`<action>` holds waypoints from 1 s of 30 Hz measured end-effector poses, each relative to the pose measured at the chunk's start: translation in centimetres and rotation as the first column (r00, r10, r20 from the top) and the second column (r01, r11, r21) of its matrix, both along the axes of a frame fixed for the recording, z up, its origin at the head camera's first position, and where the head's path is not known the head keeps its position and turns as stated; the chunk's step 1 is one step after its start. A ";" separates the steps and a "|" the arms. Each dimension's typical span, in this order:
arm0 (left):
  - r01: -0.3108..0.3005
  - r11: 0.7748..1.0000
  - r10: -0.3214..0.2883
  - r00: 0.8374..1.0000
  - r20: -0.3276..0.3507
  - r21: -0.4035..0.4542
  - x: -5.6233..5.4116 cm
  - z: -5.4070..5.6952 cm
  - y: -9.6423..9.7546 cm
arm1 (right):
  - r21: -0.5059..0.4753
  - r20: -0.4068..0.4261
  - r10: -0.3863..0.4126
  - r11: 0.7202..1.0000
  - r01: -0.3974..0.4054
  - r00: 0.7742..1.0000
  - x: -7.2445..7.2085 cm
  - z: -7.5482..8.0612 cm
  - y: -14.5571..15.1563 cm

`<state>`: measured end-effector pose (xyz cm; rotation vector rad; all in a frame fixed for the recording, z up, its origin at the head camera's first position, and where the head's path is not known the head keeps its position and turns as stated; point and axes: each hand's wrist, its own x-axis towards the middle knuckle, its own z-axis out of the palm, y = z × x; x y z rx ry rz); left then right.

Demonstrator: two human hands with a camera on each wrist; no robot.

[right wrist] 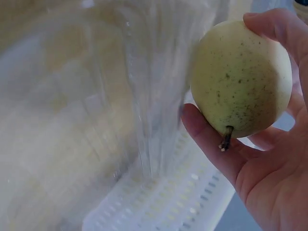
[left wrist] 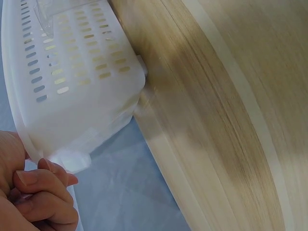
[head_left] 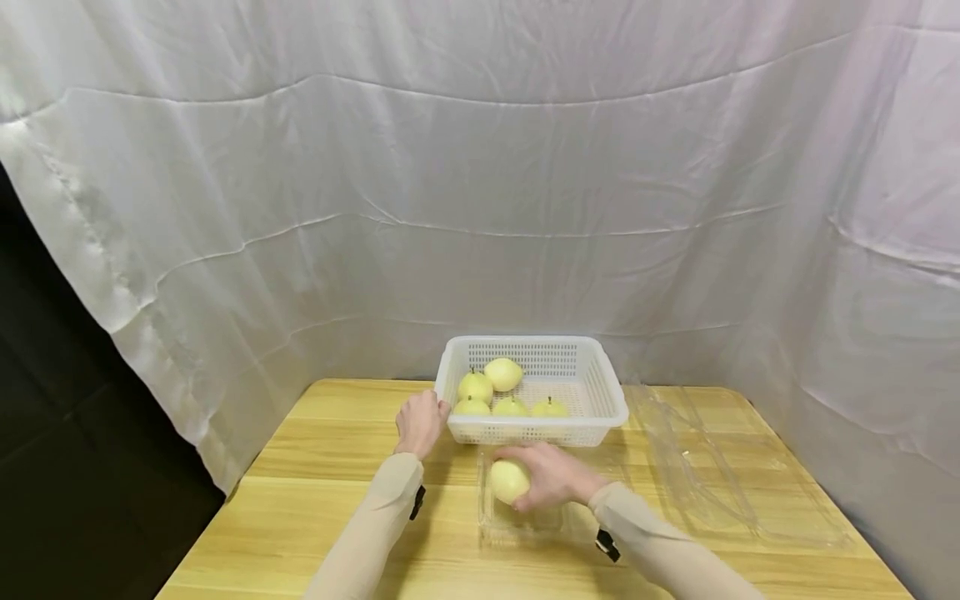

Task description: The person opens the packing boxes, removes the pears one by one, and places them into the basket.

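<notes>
My right hand (head_left: 553,477) grips a pale yellow pear (head_left: 510,481) over a clear plastic box (head_left: 517,533) on the table. In the right wrist view the pear (right wrist: 240,79) sits between thumb and fingers, its dark stem showing, close to the box's clear wall (right wrist: 139,86). At its left end, a white slotted basket (head_left: 532,432) is pinched at the rim by my left hand (head_left: 420,423). The left wrist view shows that hand (left wrist: 41,197) with curled fingers at the basket's corner (left wrist: 91,115). Several pears (head_left: 504,374) lie in the basket, mostly toward its left side.
More clear plastic packaging (head_left: 720,475) lies on the right part of the wooden table (head_left: 300,500). A pale curtain (head_left: 480,183) hangs right behind the table's back edge and along the sides. Dark space (head_left: 75,417) shows at the far left.
</notes>
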<state>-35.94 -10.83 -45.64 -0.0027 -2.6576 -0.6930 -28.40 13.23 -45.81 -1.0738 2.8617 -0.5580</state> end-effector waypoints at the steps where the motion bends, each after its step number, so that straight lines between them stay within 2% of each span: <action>1: 0.002 1.000 -0.002 1.000 0.002 0.001 0.0 0.0 0.0 | -0.006 0.004 -0.002 1.000 0.002 1.000 0.0 0.3 0.3; 7: 0.002 1.000 -0.002 1.000 -0.013 0.001 0.0 -0.1 0.0 | -0.071 0.034 -0.062 0.995 0.064 0.997 -0.3 3.3 1.8; 10: -0.001 1.000 0.001 1.000 -0.026 0.000 0.0 -0.1 0.0 | -0.122 0.029 -0.098 0.987 0.101 0.995 -1.4 4.9 2.7; 14: -0.003 1.000 0.003 0.999 -0.035 -0.003 -0.1 -0.1 0.1 | -0.156 -0.038 -0.147 0.978 0.140 0.988 -3.3 6.4 4.0; 17: 0.000 1.000 0.000 0.999 -0.041 -0.002 -0.1 -0.2 0.1 | -0.163 -0.082 -0.188 0.971 0.173 0.979 -4.7 6.9 4.8; 23: 0.002 1.000 -0.002 0.999 -0.037 -0.003 0.0 -0.2 0.0 | -0.191 -0.104 -0.268 0.951 0.245 0.958 -6.7 7.3 5.8; 30: 0.005 1.000 -0.005 1.000 -0.021 -0.004 -0.1 -0.2 0.0 | -0.204 -0.083 -0.441 0.885 0.418 0.893 -8.9 7.1 6.9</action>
